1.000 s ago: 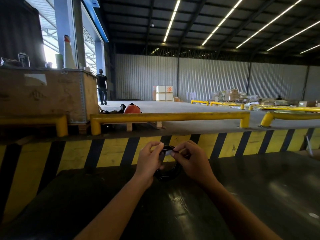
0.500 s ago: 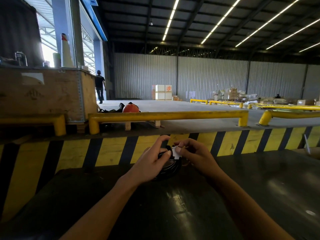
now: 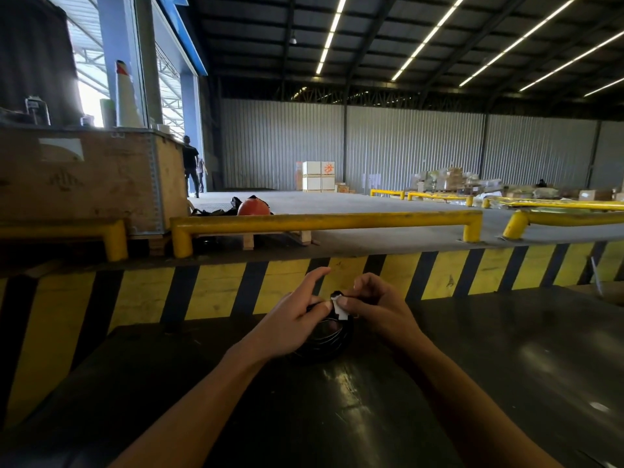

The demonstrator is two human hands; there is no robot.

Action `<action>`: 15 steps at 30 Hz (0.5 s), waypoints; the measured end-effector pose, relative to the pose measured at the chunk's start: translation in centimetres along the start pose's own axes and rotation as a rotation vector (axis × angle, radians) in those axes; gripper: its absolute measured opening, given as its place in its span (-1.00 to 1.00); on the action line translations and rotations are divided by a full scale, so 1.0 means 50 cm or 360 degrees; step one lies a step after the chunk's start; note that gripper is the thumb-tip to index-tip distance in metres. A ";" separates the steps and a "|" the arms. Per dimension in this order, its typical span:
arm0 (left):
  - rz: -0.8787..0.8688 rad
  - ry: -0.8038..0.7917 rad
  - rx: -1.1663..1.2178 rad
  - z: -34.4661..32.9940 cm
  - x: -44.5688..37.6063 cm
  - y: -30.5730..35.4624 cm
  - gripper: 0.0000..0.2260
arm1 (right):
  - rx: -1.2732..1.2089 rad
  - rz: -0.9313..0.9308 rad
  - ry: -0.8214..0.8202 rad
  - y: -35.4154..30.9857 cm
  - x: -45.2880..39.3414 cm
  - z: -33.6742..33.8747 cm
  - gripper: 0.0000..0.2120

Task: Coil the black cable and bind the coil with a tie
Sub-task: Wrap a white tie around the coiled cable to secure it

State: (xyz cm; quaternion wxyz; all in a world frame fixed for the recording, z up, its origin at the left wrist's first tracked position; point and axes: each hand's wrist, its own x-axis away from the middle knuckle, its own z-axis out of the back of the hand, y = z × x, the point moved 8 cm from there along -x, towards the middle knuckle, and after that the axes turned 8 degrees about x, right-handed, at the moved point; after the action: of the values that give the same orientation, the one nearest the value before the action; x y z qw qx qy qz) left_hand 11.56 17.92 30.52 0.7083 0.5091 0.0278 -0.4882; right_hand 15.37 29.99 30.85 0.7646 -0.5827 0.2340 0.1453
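Note:
The black cable (image 3: 329, 339) is wound into a small coil that rests on the dark metal surface (image 3: 472, 383) in front of me. My left hand (image 3: 293, 319) grips the coil's left side, its index finger stretched up and forward. My right hand (image 3: 374, 307) pinches a short white tie (image 3: 338, 307) at the top of the coil, beside the left thumb. Both hands hide most of the coil's upper half.
A yellow-and-black striped barrier (image 3: 216, 292) runs just behind the surface. Beyond it stand yellow guard rails (image 3: 320, 221), a wooden crate (image 3: 84, 177) at left, an orange helmet (image 3: 254, 206), stacked boxes and a person walking at the doorway (image 3: 190, 165).
The coil has come down from in front of the barrier onto the dark surface. The left hand shifted over its left side and raised its index finger; the white tie now shows more.

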 end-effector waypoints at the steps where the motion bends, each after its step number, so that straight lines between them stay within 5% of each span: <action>1: 0.0066 0.0030 0.0102 -0.003 0.003 -0.010 -0.57 | 0.0032 -0.0012 0.0098 0.006 0.002 0.005 -0.85; 8: 0.0631 0.0342 0.0907 -0.054 0.090 -0.146 -0.58 | -0.0268 -0.0529 0.0607 0.159 0.048 0.050 -0.86; 15: 0.1240 0.0707 0.1257 -0.106 0.199 -0.286 -0.68 | -0.0144 -0.1212 0.0298 0.390 0.188 -0.013 -0.80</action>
State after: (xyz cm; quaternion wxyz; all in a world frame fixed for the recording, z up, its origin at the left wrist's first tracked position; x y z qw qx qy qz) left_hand 8.88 15.24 12.71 0.5696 0.7965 -0.1971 -0.0477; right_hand 13.56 34.33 9.71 0.7127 -0.6717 0.0632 -0.1923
